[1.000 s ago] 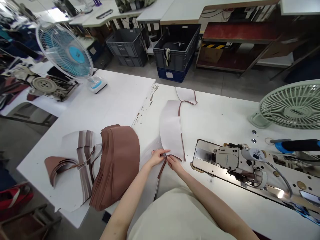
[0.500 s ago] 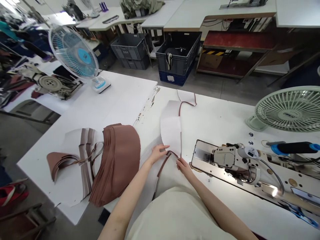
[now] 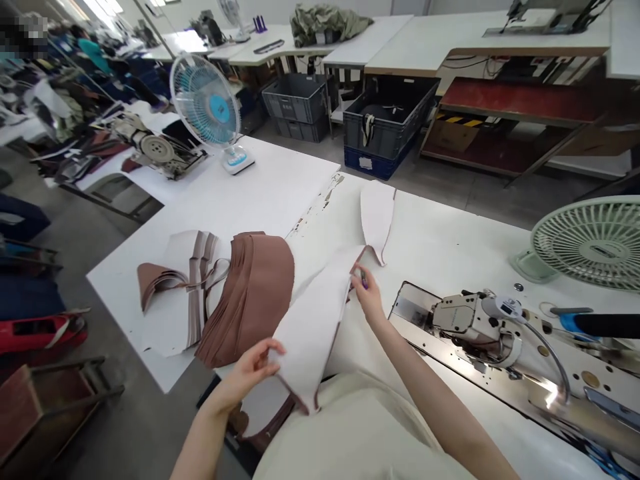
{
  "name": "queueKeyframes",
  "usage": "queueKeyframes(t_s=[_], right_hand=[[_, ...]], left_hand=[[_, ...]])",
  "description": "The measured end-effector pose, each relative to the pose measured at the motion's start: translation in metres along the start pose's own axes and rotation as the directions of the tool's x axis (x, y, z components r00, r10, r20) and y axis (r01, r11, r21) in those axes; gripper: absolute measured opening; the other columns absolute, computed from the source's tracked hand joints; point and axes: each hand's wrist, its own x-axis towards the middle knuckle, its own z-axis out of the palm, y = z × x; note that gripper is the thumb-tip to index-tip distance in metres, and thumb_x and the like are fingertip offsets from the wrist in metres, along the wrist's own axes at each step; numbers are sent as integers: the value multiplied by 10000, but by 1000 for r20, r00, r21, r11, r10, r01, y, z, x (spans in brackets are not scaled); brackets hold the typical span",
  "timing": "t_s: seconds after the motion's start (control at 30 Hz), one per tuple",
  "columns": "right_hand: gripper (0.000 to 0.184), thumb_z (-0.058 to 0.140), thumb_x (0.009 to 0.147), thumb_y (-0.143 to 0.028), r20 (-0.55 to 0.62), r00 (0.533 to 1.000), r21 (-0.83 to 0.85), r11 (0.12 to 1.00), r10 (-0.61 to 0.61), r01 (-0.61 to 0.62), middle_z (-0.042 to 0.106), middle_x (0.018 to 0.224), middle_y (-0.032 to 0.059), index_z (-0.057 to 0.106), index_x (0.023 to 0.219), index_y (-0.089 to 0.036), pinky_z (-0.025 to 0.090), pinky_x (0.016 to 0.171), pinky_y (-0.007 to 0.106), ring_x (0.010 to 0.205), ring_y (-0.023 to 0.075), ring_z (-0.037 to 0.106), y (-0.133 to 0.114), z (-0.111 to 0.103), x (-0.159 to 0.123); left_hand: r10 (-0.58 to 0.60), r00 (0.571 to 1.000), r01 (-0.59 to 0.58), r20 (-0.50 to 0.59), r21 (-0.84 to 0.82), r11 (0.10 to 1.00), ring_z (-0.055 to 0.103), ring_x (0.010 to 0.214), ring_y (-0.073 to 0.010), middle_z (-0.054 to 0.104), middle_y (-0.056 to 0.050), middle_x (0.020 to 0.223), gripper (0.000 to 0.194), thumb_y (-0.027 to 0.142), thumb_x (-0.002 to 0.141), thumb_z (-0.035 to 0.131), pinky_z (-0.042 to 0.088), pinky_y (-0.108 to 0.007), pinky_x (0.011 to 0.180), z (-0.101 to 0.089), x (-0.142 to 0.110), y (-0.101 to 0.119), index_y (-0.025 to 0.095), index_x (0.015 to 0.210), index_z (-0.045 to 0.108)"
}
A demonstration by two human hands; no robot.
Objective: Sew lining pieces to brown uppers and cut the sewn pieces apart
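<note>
A chain of pale-backed fabric panels (image 3: 313,323) with brown edges runs from my lap across the white table. Its far panel (image 3: 377,210) lies flat near the table's back edge. My left hand (image 3: 256,368) is at the left edge of the near panel, thumb and fingers apart. At the join between the panels, my right hand (image 3: 367,293) pinches the brown edge. A small dark-and-purple tool (image 3: 364,279) sticks out between its fingers; its kind is unclear. Left of the panels lies a stack of brown fabric pieces (image 3: 260,287).
A sewing machine (image 3: 470,320) lies to the right, with a green fan (image 3: 595,247) behind it. Beside the brown stack are more pale, brown-edged pieces (image 3: 180,287). A blue fan (image 3: 215,110) stands at the back left. Grey crates (image 3: 385,127) sit beyond the table.
The panels have been pulled toward my body, and a different panel now lies between my hands. My left hand has moved left and nearer; my right hand has moved farther up the edge.
</note>
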Motion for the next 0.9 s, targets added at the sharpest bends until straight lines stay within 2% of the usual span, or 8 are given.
queueKeyframes(t_s=[0.13, 0.23, 0.37, 0.47, 0.57, 0.67, 0.8, 0.9], right_hand=[[272, 599, 709, -298, 265, 961, -169, 985, 74, -29, 682, 872, 32, 682, 941, -183, 454, 764, 312, 790, 179, 595, 42, 31, -28], [274, 538, 751, -273, 368, 916, -237, 968, 163, -78, 705, 914, 39, 688, 967, -193, 467, 809, 346, 821, 196, 624, 79, 44, -62], [301, 523, 771, -247, 418, 858, -380, 915, 299, -134, 698, 1045, 42, 679, 1025, -205, 449, 905, 353, 974, 208, 626, 114, 43, -84], [319, 492, 782, -210, 406, 853, -448, 885, 328, -127, 692, 1073, 31, 669, 1048, -210, 444, 923, 339, 1003, 196, 622, 124, 38, -74], [356, 486, 783, -180, 405, 863, -473, 877, 303, -86, 689, 1073, 24, 645, 1099, -219, 456, 894, 318, 962, 184, 634, 123, 35, -58], [377, 485, 778, -146, 406, 878, -489, 872, 253, -25, 705, 1006, 19, 633, 1118, -218, 464, 848, 294, 908, 181, 643, 119, 35, -46], [367, 490, 767, -125, 406, 898, -500, 864, 170, 62, 717, 941, 11, 646, 1082, -231, 460, 803, 279, 867, 186, 647, 117, 38, -44], [351, 502, 755, -136, 389, 905, -491, 870, 175, 43, 717, 905, 4, 655, 1051, -247, 457, 760, 259, 800, 167, 649, 119, 38, -44]], left_hand=[[-168, 986, 168, -1, 21, 985, 492, 736, -164, 519, -10, 837, 321, 507, 720, 628, 428, -247, 675, -29, -54, -57, 225, 866, 579], [-286, 958, 280, 14, 152, 948, 521, 791, -185, 531, -9, 832, 267, 454, 720, 594, 441, -267, 723, -31, -64, -98, 220, 845, 562], [-451, 873, 464, -187, 605, 647, 563, 829, -220, 560, -49, 902, 137, 251, 703, 546, 437, -326, 755, -18, -46, -114, 195, 825, 572], [-226, 913, 409, -340, 775, 481, 560, 939, -259, 574, -90, 995, 162, 256, 805, 461, 423, -375, 796, -4, -12, -88, 196, 887, 589], [119, 956, 142, -269, 777, 614, 552, 989, -235, 600, -83, 1024, 226, 294, 881, 388, 419, -360, 857, 21, 43, -47, 200, 930, 588], [331, 942, -199, -60, 694, 692, 495, 1134, -212, 590, -67, 1169, 244, 259, 862, 446, 365, -335, 988, 55, 116, -13, 207, 1051, 591], [212, 976, -188, 50, 680, 709, 412, 1228, -251, 563, -55, 1263, 353, 185, 799, 503, 297, -410, 1043, 92, 206, 13, 224, 1139, 590], [111, 986, -165, 123, 688, 707, 470, 1148, -274, 642, -53, 1116, 384, 161, 742, 550, 309, -458, 1009, 100, 243, 20, 235, 1111, 622]])
